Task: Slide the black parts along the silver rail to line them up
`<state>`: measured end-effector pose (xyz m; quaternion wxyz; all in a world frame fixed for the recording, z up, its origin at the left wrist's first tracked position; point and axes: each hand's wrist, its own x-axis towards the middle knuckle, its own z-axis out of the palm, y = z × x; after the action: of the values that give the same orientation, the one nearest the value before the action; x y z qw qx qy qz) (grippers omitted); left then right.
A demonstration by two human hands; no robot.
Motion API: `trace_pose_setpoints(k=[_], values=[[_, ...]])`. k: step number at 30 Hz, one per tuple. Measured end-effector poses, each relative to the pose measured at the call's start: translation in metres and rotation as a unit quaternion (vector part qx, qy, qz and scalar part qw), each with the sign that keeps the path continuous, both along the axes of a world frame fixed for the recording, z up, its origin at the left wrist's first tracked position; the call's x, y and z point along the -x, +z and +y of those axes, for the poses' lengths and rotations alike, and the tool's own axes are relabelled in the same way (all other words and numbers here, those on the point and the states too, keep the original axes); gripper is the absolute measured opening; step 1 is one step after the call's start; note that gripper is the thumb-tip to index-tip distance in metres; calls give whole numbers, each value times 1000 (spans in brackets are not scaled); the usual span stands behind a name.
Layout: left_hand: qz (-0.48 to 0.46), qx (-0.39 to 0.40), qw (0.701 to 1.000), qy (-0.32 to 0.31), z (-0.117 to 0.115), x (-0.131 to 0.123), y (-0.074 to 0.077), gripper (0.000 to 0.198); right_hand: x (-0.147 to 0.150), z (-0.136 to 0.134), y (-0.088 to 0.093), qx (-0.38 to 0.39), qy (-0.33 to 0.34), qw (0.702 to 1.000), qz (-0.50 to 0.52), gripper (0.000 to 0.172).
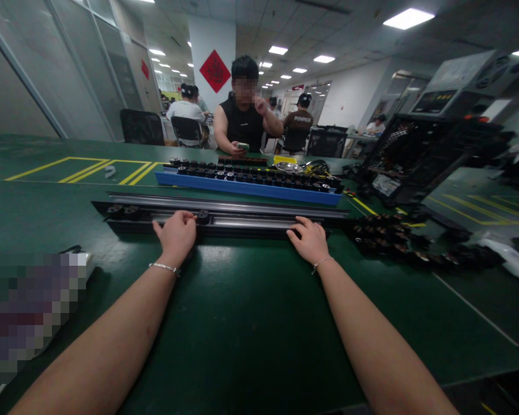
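A long black and silver rail point(242, 216) lies across the green table point(242, 323) in front of me. My left hand point(176, 233) rests on its near edge, fingers curled over it beside a small black round part point(203, 217). My right hand point(310, 237) grips the rail's near edge further right, fingers bent over it. Two more black round parts point(123, 211) sit in the rail at its left end. Both wrists wear thin bracelets.
Behind the rail lies a blue tray point(246, 187) lined with several black parts. A pile of loose black parts point(384, 236) sits to the right. A black crate point(415, 155) stands at the far right. A person in black point(243, 124) sits across the table.
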<state>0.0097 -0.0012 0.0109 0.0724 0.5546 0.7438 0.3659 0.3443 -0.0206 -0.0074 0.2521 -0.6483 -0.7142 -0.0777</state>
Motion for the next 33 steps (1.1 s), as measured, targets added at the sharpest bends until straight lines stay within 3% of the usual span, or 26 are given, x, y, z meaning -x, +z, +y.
trace_pose_setpoints(k=[33], values=[[17,4,994,-107,1,-5,-5,23,-1,0,-1,0,3,1000,1,31]])
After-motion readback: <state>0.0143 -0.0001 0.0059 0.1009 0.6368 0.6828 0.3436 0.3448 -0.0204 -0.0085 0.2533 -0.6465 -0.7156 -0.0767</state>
